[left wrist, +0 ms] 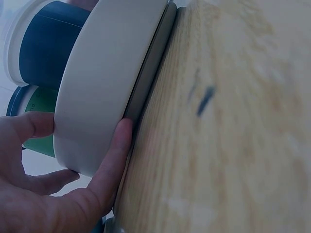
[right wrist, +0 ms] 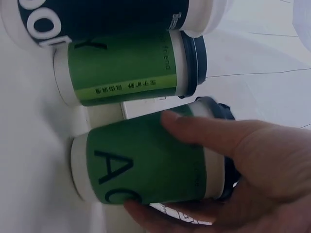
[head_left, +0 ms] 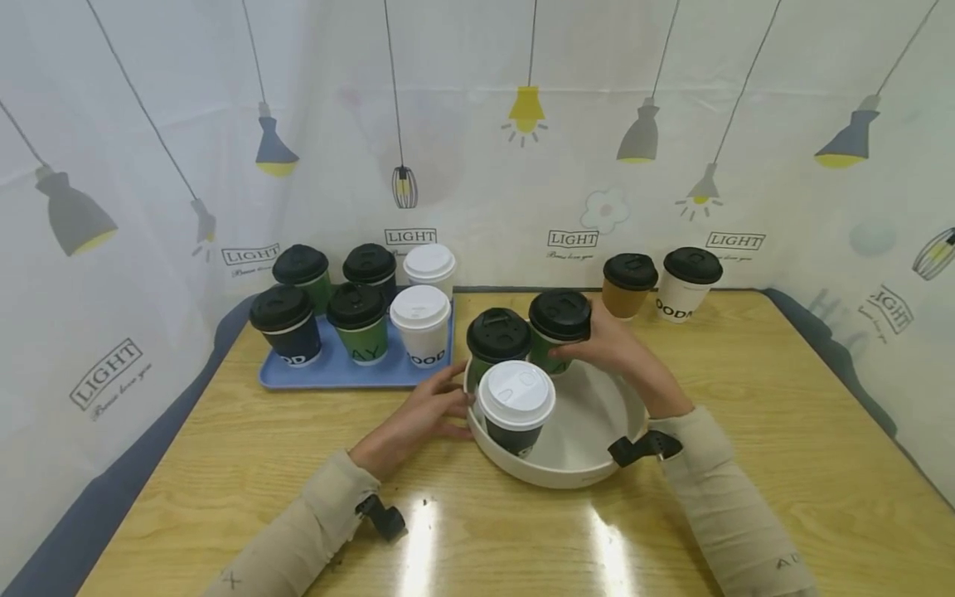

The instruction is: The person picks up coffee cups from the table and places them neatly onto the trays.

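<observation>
In the head view, a round cream tray (head_left: 589,423) with a raised wall stands on the table. My left hand (head_left: 418,419) holds its left side; in the left wrist view the thumb and fingers span the tray's wall (left wrist: 95,92). My right hand (head_left: 615,344) grips a green paper cup with a black lid (head_left: 559,317) at the back of the tray. The right wrist view has thumb and fingers around that cup (right wrist: 146,158), its base at the tray floor. Beside it in the tray stand another black-lidded green cup (head_left: 498,336) and a dark cup with a white lid (head_left: 518,398).
A blue rectangular tray (head_left: 343,380) at the left carries several lidded paper cups in two rows. At the back right stand a brown cup (head_left: 628,290) and a white cup (head_left: 685,290), both black-lidded. A printed curtain (head_left: 477,166) hangs behind the wooden table (head_left: 806,431).
</observation>
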The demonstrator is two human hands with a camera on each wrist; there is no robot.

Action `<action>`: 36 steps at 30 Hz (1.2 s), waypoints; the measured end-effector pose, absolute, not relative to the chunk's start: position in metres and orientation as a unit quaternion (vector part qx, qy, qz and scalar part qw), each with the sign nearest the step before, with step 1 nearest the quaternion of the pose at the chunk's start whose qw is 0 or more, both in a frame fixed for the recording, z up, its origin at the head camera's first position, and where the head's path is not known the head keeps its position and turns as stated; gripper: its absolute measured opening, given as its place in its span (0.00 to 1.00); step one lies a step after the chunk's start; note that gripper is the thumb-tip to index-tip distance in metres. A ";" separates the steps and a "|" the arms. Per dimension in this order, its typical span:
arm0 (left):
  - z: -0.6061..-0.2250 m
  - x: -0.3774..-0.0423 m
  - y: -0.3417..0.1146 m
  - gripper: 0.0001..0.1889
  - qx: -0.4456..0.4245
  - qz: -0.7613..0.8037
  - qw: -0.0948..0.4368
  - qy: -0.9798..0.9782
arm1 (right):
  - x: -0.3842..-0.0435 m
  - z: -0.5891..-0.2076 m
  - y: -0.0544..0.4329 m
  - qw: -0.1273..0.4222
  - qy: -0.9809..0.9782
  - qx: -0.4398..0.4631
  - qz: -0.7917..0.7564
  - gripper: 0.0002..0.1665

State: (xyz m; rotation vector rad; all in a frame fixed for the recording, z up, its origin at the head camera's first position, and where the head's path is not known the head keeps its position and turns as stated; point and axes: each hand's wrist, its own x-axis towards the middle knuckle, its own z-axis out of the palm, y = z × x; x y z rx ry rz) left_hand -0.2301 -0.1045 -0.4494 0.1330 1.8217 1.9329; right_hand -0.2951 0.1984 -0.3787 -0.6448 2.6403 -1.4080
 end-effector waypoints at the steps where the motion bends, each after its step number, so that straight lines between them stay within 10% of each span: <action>1: -0.449 -0.230 -0.104 0.39 0.048 0.705 0.239 0.666 | -0.296 -0.380 0.198 0.041 0.861 -0.215 -0.460 0.47; 11: -0.449 -0.229 -0.104 0.40 0.044 0.708 0.237 0.664 | -0.299 -0.381 0.196 0.037 0.860 -0.239 -0.449 0.43; 21: -0.447 -0.228 -0.105 0.39 0.042 0.701 0.240 0.670 | -0.280 -0.362 0.199 0.109 0.894 -0.086 -0.425 0.66; 36: -0.450 -0.229 -0.104 0.40 0.044 0.705 0.236 0.667 | -0.278 -0.359 0.199 0.135 0.867 -0.089 -0.471 0.53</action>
